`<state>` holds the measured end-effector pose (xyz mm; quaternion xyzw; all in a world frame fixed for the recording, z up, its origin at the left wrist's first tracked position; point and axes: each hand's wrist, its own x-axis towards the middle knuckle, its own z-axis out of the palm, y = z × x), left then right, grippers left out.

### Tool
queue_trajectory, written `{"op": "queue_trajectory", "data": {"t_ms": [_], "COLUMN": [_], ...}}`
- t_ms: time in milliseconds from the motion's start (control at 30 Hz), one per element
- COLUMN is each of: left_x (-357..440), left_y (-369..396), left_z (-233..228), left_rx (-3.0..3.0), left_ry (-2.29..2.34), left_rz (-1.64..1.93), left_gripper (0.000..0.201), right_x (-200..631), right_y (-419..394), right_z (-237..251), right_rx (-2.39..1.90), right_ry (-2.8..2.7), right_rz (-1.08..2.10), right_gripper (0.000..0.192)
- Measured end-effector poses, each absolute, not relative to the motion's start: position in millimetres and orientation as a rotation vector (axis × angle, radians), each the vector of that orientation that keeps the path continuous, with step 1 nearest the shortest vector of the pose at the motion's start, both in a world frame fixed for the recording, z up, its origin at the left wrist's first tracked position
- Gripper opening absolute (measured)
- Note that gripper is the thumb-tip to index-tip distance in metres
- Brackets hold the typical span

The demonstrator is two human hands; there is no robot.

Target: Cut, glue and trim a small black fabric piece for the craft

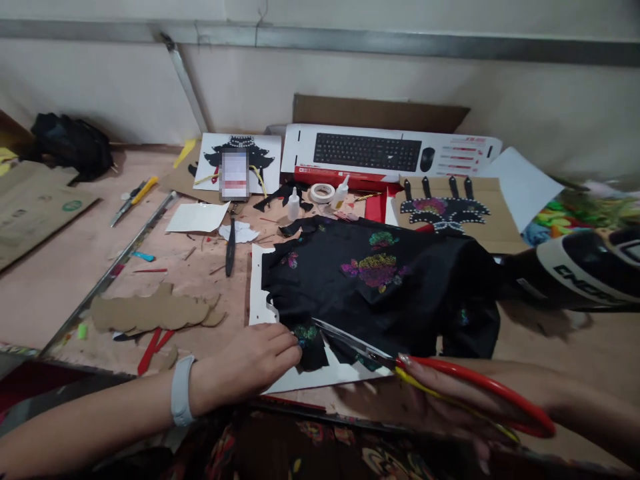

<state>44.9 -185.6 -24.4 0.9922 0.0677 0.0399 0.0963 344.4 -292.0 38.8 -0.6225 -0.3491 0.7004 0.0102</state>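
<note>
A black cloth with colourful embroidered-looking flowers lies over a white sheet at the table's front. My left hand presses and grips the cloth's front left edge, fingers curled. In my right hand is a pair of scissors with one red and one yellow handle loop. The blades point left and lie at a slit in the cloth, through which the white sheet shows. Their tips end a short way right of and above my left fingers. The cloth's left border is ragged.
Brown cardboard shapes lie left. Behind are a phone, two white bottles, a tape roll and a keyboard box. A yellow craft knife rests far left. A black-and-white cylindrical object juts in right.
</note>
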Motion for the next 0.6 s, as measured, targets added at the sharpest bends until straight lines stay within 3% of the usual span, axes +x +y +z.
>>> {"op": "queue_trajectory", "data": {"t_ms": [100, 200, 333, 600], "left_x": [53, 61, 62, 48], "left_y": [-203, -216, -222, -229], "left_z": [-26, -31, -39, -34], "left_rx": [2.984, 3.017, 3.039, 2.790], "left_ry": [0.458, 0.601, 0.550, 0.627], "left_rz": [0.039, 0.196, 0.431, 0.899], "left_gripper": [0.030, 0.038, 0.025, 0.018], "right_x": [347, 350, 358, 361], "right_y": [-272, -257, -245, -224], "right_z": [45, 49, 48, 45], "right_rx": [-1.925, -1.884, -1.849, -1.825], "right_ry": [-1.214, -1.256, -1.178, -1.271], "right_rz": [2.376, 2.409, 2.519, 2.588], "right_gripper": [0.060, 0.061, 0.065, 0.063]}}
